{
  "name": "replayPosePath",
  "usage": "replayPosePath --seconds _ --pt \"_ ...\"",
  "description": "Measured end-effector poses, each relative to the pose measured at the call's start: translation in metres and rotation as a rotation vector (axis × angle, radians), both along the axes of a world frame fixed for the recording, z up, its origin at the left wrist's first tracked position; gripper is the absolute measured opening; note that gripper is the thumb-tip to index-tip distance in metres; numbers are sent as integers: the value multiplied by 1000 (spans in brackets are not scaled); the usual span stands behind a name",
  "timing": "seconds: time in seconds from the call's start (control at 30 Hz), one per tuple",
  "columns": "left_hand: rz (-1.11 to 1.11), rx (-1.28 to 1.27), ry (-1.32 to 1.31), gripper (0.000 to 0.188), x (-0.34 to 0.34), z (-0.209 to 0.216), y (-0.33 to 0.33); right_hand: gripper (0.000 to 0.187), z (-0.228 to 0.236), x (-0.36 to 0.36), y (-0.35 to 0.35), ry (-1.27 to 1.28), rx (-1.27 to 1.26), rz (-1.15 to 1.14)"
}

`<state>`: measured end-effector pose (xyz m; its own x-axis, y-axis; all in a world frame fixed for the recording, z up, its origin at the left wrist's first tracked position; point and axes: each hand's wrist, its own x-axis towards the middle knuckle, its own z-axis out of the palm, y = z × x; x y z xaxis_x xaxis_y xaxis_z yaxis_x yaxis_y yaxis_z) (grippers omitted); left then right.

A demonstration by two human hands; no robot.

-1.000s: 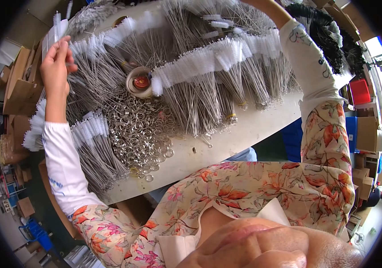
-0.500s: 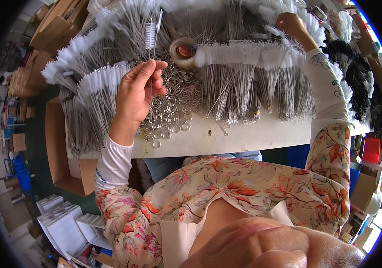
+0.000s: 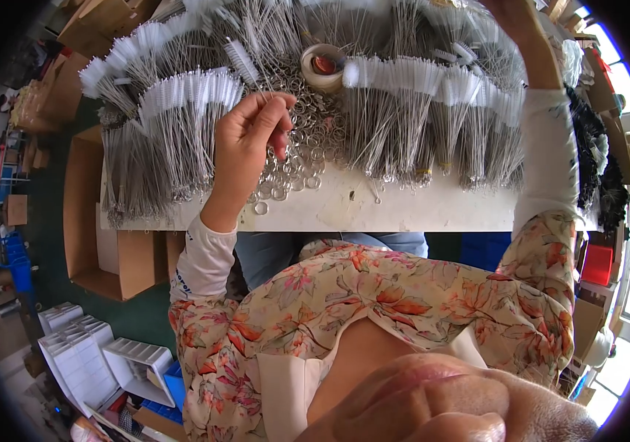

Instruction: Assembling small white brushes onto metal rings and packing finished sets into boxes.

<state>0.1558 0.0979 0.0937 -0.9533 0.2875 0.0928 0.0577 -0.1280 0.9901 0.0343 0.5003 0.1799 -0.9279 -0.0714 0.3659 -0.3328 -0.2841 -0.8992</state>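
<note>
My left hand point(image 3: 252, 136) is closed in a pinch on a thin wire brush with white bristles point(image 3: 241, 60). The bristle end tilts up and to the left above my fingers; how many brushes are in the pinch is hard to make out. Just right of that hand lies a heap of metal split rings point(image 3: 296, 173). My right hand point(image 3: 510, 13) reaches to the far right, over the brushes at the back. Its fingers are cut off by the upper edge of the view.
Bundles of white brushes point(image 3: 392, 77) with wire stems cover the table point(image 3: 403, 210) on both sides of the rings. A round roll point(image 3: 313, 81) holds something reddish. Black brushes point(image 3: 591, 147) lie far right. An open cardboard box point(image 3: 94, 276) stands below the table's left end.
My right hand has moved farther away, toward the upper edge. The brush in my left hand has tipped to the left. The whole view has shifted slightly.
</note>
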Motion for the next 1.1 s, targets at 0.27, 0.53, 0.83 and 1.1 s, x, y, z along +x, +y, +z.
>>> replayPosePath --seconds 0.27,0.53,0.83,1.1 --pt "35 -89 577 16 -2 -8 61 25 -65 145 -212 -110 444 -15" --pt "-30 -180 813 3 28 -15 46 32 -130 192 -192 -283 -235 -61" --pt "-113 -211 1015 33 78 -107 66 24 -116 244 -131 -433 58 80" --pt "-381 -322 649 24 103 -150 47 3 -190 284 -120 26 2366 -80"
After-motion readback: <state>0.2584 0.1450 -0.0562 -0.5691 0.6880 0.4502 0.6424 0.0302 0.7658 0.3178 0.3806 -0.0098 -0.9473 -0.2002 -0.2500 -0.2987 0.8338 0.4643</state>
